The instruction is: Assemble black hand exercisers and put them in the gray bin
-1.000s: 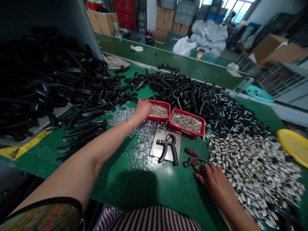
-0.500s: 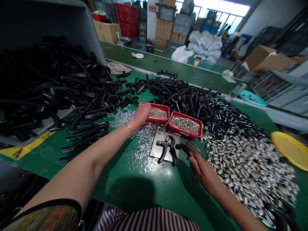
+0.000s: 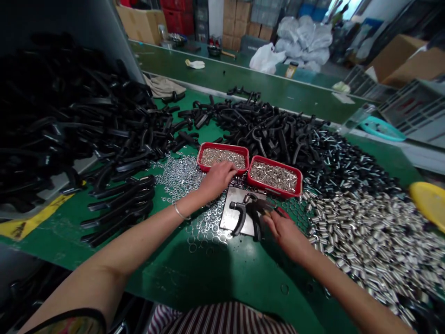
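My left hand (image 3: 216,180) is over the front edge of the left red tray (image 3: 198,160), which holds tiny metal parts. Its fingers are pinched together; what they hold, if anything, is too small to make out. My right hand (image 3: 285,232) grips a hammer (image 3: 259,205), whose head is above the steel plate (image 3: 227,215). On that plate lies a black hand gripper (image 3: 239,218), its two handles pointing towards me and its upper part partly hidden by the hammer. A second red tray (image 3: 301,185), full of small metal pins, stands right of the first.
Loose washers (image 3: 184,174) and larger rings (image 3: 208,232) lie left of the plate. Metal sleeves (image 3: 365,246) and bolts (image 3: 351,162) are heaped at right. Black handles (image 3: 120,208) lie at left, with more piled behind the trays and in a large grey bin (image 3: 127,41).
My left hand has come out of the left tray, moving right and towards me, near the plate. My right hand has brought the hammer left over the hand gripper. The view has tilted down.
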`<state>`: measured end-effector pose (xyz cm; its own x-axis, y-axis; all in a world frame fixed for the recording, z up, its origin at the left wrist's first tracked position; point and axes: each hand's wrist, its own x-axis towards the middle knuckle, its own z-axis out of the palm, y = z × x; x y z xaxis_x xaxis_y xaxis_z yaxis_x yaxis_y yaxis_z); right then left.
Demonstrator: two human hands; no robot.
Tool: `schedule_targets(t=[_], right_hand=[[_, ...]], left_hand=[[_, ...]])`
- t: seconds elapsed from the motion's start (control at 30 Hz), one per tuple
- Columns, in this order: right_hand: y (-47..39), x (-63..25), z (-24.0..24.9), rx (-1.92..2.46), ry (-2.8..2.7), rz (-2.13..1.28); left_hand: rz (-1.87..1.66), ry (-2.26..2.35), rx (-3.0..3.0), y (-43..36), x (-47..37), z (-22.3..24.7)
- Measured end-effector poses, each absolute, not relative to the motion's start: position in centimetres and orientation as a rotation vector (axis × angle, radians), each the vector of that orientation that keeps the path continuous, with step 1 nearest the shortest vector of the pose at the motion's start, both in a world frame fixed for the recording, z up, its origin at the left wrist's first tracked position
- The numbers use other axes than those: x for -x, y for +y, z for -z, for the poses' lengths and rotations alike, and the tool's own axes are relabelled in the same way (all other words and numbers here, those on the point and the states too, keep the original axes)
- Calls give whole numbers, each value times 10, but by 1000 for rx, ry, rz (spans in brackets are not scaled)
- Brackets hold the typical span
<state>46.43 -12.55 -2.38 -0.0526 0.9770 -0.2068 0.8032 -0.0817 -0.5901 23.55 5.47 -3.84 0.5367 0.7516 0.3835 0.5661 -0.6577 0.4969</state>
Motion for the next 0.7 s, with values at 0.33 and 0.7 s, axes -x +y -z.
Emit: schedule_targets(t=[0.33,0.7], right_hand=[[-154,-480,46,1642,-896,-1359],[-162,-484,63,1471,-735,-1424]], left_hand=[[-371,911,-2428,33,-277,52],[-185,932,-2645,31,-289,49]])
